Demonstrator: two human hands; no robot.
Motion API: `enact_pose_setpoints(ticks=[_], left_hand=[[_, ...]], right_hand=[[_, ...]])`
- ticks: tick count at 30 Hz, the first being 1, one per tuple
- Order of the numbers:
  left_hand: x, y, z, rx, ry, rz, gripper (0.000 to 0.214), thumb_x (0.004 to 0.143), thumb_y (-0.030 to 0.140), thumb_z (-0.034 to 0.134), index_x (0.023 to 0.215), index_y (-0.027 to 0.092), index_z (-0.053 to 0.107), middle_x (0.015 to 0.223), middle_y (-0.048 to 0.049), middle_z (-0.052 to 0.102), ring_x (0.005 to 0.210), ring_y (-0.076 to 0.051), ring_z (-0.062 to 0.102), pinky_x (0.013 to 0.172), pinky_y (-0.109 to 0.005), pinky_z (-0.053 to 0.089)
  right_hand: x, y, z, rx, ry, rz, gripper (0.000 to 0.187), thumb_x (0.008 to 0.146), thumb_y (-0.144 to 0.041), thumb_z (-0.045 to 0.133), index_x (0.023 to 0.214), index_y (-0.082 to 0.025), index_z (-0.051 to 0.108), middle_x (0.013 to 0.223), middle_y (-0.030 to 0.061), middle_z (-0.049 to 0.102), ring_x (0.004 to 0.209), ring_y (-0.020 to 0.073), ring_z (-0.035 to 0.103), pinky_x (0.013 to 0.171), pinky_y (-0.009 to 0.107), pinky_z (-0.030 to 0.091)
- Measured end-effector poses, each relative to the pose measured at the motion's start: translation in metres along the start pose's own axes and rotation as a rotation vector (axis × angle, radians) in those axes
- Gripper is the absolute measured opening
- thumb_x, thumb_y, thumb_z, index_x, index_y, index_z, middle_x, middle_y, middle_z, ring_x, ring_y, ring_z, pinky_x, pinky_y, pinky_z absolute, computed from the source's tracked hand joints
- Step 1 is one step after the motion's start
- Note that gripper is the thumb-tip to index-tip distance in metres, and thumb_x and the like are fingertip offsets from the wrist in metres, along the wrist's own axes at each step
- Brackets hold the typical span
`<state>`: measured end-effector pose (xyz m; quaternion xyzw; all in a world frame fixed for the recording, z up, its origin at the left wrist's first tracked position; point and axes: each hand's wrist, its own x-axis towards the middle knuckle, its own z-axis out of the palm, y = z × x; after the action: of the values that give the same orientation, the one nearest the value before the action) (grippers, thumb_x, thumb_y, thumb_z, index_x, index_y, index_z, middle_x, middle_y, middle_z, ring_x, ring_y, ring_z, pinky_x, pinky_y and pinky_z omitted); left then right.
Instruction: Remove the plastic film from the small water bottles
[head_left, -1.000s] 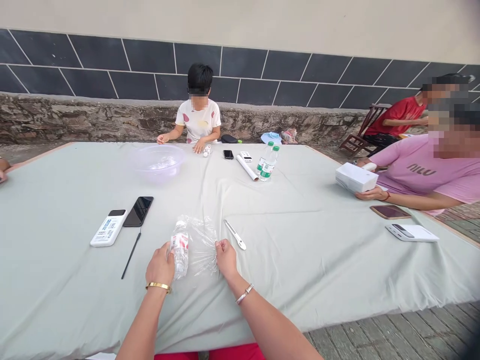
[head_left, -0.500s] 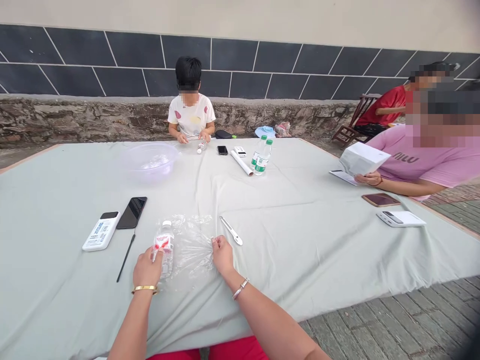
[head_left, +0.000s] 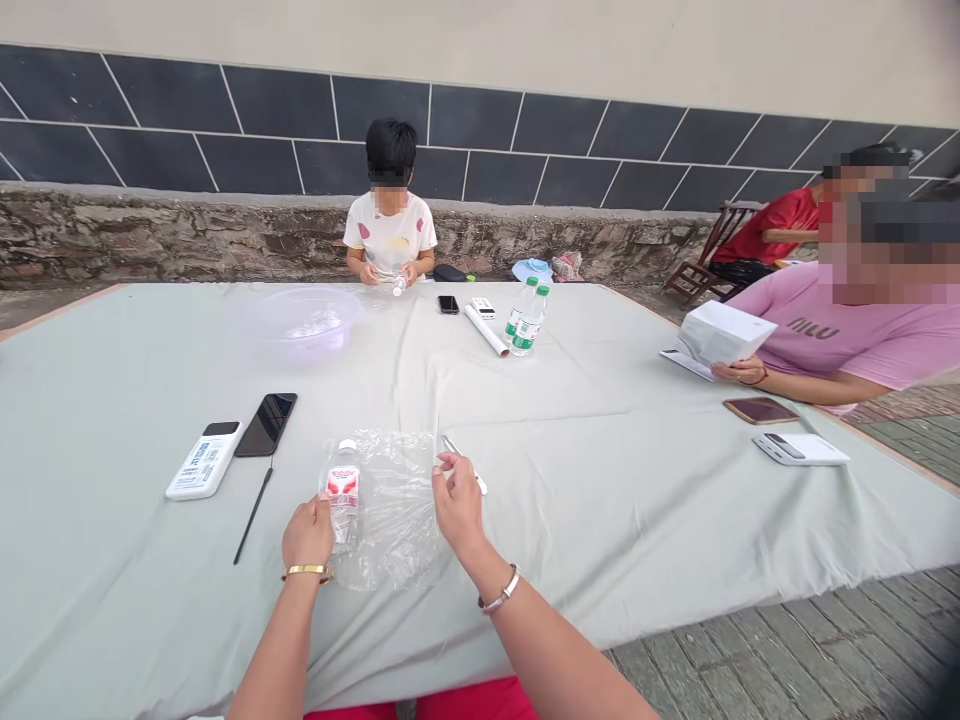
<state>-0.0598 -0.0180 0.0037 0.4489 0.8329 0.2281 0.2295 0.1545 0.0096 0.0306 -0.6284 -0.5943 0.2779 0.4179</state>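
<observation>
My left hand (head_left: 307, 532) is shut on a small plastic water bottle (head_left: 343, 490) with a red and white label. The bottle's lower end rests against a crumpled sheet of transparent plastic film (head_left: 396, 515), which lies on the tablecloth beside it. My right hand (head_left: 458, 503) hovers at the film's right edge, fingers curled and holding nothing I can see. Its fingertips are right by a white-handled utility knife (head_left: 465, 465); whether they touch it I cannot tell.
On the pale green tablecloth (head_left: 120, 400) lie a white device (head_left: 204, 460), a black smartphone (head_left: 266, 425), a thin black stick (head_left: 253, 515) and a translucent plastic basin (head_left: 304, 325). Two water bottles (head_left: 529, 320) stand further off. A person in pink (head_left: 817, 330) sits right.
My right hand has lifted from the film and its fingers have curled near the knife. The bottle has shifted slightly in my left hand. The person across the table has brought both hands together.
</observation>
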Motion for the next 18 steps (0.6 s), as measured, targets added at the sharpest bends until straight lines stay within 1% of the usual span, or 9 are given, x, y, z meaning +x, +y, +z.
enact_pose_setpoints(ticks=[2, 3, 4, 5, 7, 9, 12, 14, 18], left_hand=[[0.001, -0.002, 0.002, -0.058, 0.01, 0.023, 0.044, 0.089, 0.036, 0.029, 0.097, 0.018, 0.068, 0.095, -0.0155, 0.069, 0.098, -0.031, 0.06, 0.079, -0.036, 0.044], [0.001, -0.003, 0.003, -0.11, 0.016, 0.028, 0.043, 0.088, 0.035, 0.031, 0.097, 0.018, 0.069, 0.096, -0.0146, 0.07, 0.099, -0.03, 0.06, 0.08, -0.035, 0.044], [0.001, -0.004, 0.004, -0.176, 0.02, 0.028, 0.041, 0.087, 0.036, 0.033, 0.096, 0.018, 0.069, 0.096, -0.0132, 0.071, 0.097, -0.029, 0.062, 0.08, -0.035, 0.044], [0.001, -0.005, 0.005, -0.251, 0.021, 0.023, 0.039, 0.085, 0.037, 0.035, 0.094, 0.019, 0.07, 0.095, -0.0114, 0.071, 0.093, -0.027, 0.063, 0.078, -0.033, 0.045], [0.0, -0.006, 0.006, -0.433, -0.002, 0.007, 0.037, 0.082, 0.042, 0.041, 0.088, 0.02, 0.07, 0.091, -0.0085, 0.072, 0.082, -0.024, 0.065, 0.068, -0.031, 0.047], [-0.001, -0.006, 0.006, -0.658, -0.033, -0.032, 0.038, 0.077, 0.048, 0.048, 0.085, 0.018, 0.069, 0.085, -0.0078, 0.072, 0.074, -0.022, 0.064, 0.059, -0.029, 0.047], [0.0, -0.007, 0.005, -0.953, -0.033, -0.176, 0.037, 0.069, 0.049, 0.056, 0.082, 0.016, 0.067, 0.071, -0.0059, 0.068, 0.062, -0.019, 0.062, 0.054, -0.028, 0.047], [0.001, -0.009, 0.003, -1.005, 0.004, -0.263, 0.033, 0.069, 0.046, 0.055, 0.079, 0.016, 0.065, 0.06, -0.0024, 0.063, 0.053, -0.016, 0.058, 0.051, -0.027, 0.046], [0.003, -0.02, -0.005, -0.892, 0.064, -0.319, 0.031, 0.064, 0.044, 0.058, 0.076, 0.016, 0.064, 0.052, 0.0013, 0.057, 0.041, -0.012, 0.048, 0.041, -0.025, 0.038]], right_hand=[[-0.005, -0.018, 0.016, -0.005, -0.235, 0.001, 0.038, 0.086, -0.041, 0.044, 0.117, -0.02, 0.054, 0.093, 0.0056, 0.064, 0.073, 0.0175, 0.059, 0.069, 0.029, 0.043], [-0.008, -0.026, 0.026, -0.022, -0.345, 0.012, 0.045, 0.085, -0.045, 0.047, 0.123, -0.02, 0.051, 0.094, 0.0058, 0.065, 0.076, 0.0188, 0.061, 0.069, 0.029, 0.043], [-0.01, -0.033, 0.037, -0.05, -0.428, 0.028, 0.055, 0.083, -0.05, 0.05, 0.129, -0.02, 0.047, 0.098, 0.0073, 0.065, 0.083, 0.0211, 0.062, 0.071, 0.03, 0.043], [-0.012, -0.038, 0.048, -0.086, -0.478, 0.047, 0.065, 0.08, -0.055, 0.052, 0.134, -0.019, 0.042, 0.104, 0.01, 0.064, 0.09, 0.024, 0.062, 0.074, 0.032, 0.043], [-0.013, -0.042, 0.065, -0.155, -0.508, 0.094, 0.081, 0.076, -0.061, 0.054, 0.141, -0.017, 0.034, 0.118, 0.0162, 0.059, 0.103, 0.0296, 0.059, 0.08, 0.036, 0.043], [-0.011, -0.04, 0.073, -0.185, -0.514, 0.147, 0.09, 0.073, -0.061, 0.057, 0.144, -0.016, 0.027, 0.124, 0.0194, 0.055, 0.109, 0.0325, 0.057, 0.083, 0.038, 0.042], [-0.005, -0.029, 0.075, -0.133, -0.523, 0.205, 0.096, 0.07, -0.054, 0.063, 0.147, -0.015, 0.02, 0.119, 0.0171, 0.06, 0.109, 0.0317, 0.058, 0.084, 0.038, 0.043], [-0.002, -0.02, 0.074, -0.048, -0.51, 0.241, 0.095, 0.071, -0.051, 0.062, 0.147, -0.014, 0.02, 0.117, 0.0146, 0.062, 0.108, 0.0293, 0.059, 0.085, 0.037, 0.043], [0.001, -0.012, 0.071, 0.038, -0.493, 0.265, 0.093, 0.07, -0.05, 0.063, 0.146, -0.015, 0.022, 0.122, 0.0125, 0.06, 0.111, 0.0262, 0.057, 0.087, 0.034, 0.043]])
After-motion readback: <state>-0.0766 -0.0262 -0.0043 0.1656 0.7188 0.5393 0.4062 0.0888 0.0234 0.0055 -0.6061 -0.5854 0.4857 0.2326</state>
